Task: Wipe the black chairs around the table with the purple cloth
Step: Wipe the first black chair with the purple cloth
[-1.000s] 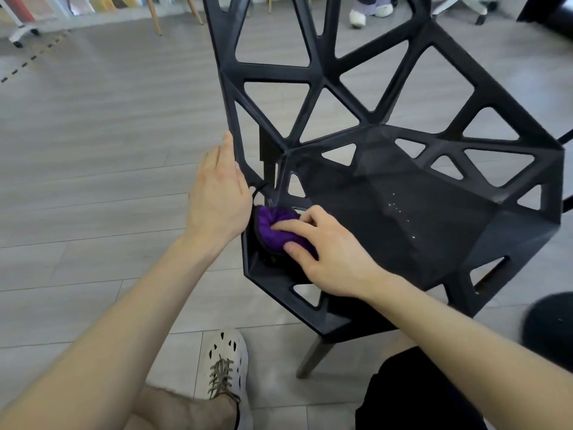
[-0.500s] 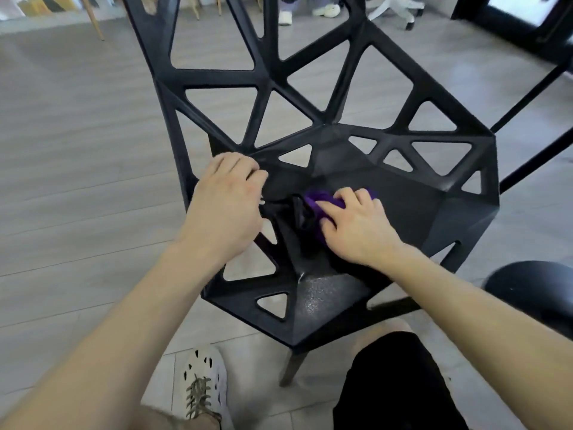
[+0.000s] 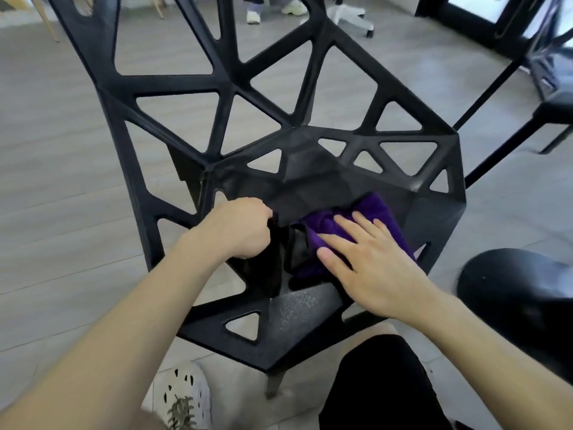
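Observation:
A black chair with a web of triangular cut-outs fills the middle of the head view. On its seat lies the purple cloth, bunched under my right hand, which presses down on it with fingers spread flat. My left hand is curled around a strut at the left side of the seat, gripping the chair frame. Most of the cloth is hidden beneath my right palm.
A second black seat sits at the right edge, and black table or chair legs rise at the upper right. Another person's shoes and a white office chair base stand on the grey floor behind. My own white shoe is below.
My right hand has slid the cloth from the seat's left corner across to the right side. My left hand shifted from the outer edge to grip a strut nearer the seat.

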A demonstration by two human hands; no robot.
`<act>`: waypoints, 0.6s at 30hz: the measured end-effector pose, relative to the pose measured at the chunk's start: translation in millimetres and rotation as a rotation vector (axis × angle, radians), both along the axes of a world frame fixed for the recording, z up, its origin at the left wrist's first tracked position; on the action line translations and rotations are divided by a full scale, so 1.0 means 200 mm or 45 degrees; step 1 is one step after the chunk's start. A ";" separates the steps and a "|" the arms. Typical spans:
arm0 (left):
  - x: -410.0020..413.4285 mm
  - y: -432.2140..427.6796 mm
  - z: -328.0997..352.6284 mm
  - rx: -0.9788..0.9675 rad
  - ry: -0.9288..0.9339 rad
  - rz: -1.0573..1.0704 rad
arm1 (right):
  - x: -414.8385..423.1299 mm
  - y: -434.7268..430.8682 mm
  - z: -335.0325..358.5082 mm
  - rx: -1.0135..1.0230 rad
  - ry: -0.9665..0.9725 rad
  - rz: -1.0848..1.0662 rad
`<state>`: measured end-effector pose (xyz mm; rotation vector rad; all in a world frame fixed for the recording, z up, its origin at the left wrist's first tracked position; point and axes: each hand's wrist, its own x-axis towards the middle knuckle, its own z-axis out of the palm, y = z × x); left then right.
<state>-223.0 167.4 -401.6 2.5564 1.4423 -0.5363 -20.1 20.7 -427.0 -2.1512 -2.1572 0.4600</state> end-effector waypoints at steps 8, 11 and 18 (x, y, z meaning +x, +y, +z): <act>-0.06 0.03 0.01 -0.086 -0.083 -0.016 | 0.02 1.09 -0.21 -0.034 -0.099 -0.105; -0.04 0.01 0.00 -0.024 0.008 -0.066 | -0.03 1.33 -0.22 -0.025 -0.130 -0.089; -0.04 0.02 0.01 -0.057 -0.033 -0.001 | 0.00 1.27 -0.21 -0.019 -0.118 -0.032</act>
